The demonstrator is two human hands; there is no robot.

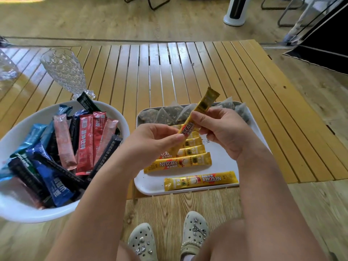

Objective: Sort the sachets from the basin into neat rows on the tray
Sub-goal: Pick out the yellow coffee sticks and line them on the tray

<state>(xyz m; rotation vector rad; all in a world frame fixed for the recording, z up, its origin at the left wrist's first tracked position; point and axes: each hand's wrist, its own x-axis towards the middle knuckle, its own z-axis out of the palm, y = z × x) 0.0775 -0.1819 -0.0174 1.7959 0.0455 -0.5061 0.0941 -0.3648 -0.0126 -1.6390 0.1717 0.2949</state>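
Observation:
Both hands hold one yellow Nescafe sachet (202, 107) tilted above the white tray (252, 136). My left hand (152, 140) pinches its lower end and my right hand (220, 129) grips its middle. Below them on the tray lies a row of yellow sachets (177, 163), and one more yellow sachet (200, 180) rests alone near the front edge. Clear pyramid tea bags (165, 114) line the tray's far side. The white basin (114, 110) at left is full of blue, black, red and pink sachets (85, 142).
A cut-glass goblet (63, 70) stands behind the basin and another clear glass (6, 66) is at the far left. The slatted wooden table (188, 72) stretches beyond the tray. My feet in pale clogs (194, 232) are below the table's front edge.

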